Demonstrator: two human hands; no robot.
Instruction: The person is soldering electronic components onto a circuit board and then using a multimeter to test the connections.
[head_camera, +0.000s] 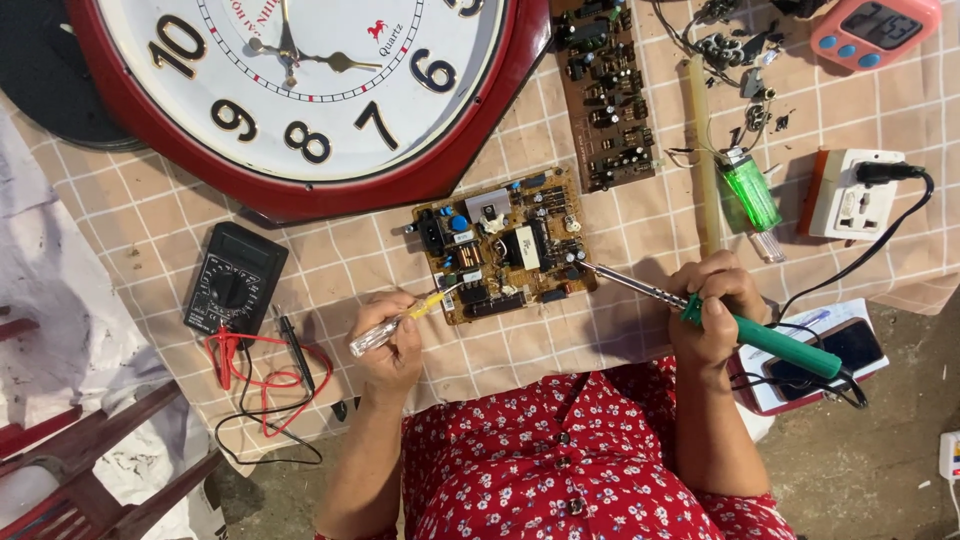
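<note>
Meter (234, 281) far left, leads loose on surface (330, 250); left hand (388, 350) clenched on clear-handled driver (398, 322), tip at board's (505, 243) near edge; board lies flat mid-surface, unclamped; right hand (712, 312) clenched on green iron (700, 312), tip touching board's right edge. Risk: board slides under tip pressure, solder bridges; iron cord (860, 255) could snag.

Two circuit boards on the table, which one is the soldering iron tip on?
The soldering iron in the right hand touches the lighter tan circuit board, nearest the person. The darker narrow brown board lies farther off, beside the clock, untouched.
</note>
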